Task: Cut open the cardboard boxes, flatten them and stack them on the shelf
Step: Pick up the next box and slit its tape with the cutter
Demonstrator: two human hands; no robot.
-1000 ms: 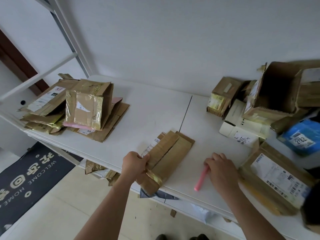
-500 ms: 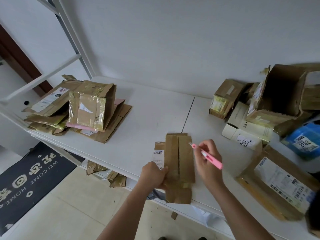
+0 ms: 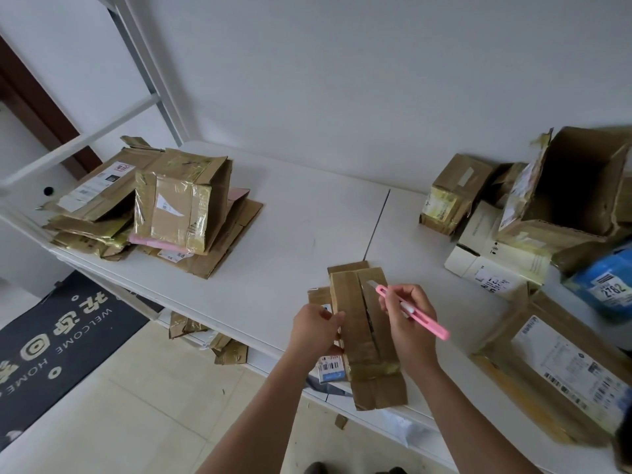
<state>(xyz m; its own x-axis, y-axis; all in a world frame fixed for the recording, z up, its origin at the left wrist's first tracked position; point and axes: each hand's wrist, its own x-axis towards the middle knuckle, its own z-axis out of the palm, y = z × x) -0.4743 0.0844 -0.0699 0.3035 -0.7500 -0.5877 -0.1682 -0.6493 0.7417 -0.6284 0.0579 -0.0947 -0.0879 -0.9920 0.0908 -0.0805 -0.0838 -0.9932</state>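
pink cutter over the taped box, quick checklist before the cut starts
1. Blade out of the pink cutter: ok.
2. Right hand grips the cutter: ok.
3. Left hand holds the small box at its left edge: ok.
4. Left fingers off the centre seam: ok.
5. Box fully on the shelf: not ok, near end overhangs.
6. Blade touching the tape: cannot tell.

Bare shelf top [image 3: 307, 217] mid-span — flattened stack [image 3: 154, 213] left, box pile [image 3: 533, 217] right.

blue parcel [image 3: 605, 289] blurred | labelled box [image 3: 561, 367] cropped (right edge)
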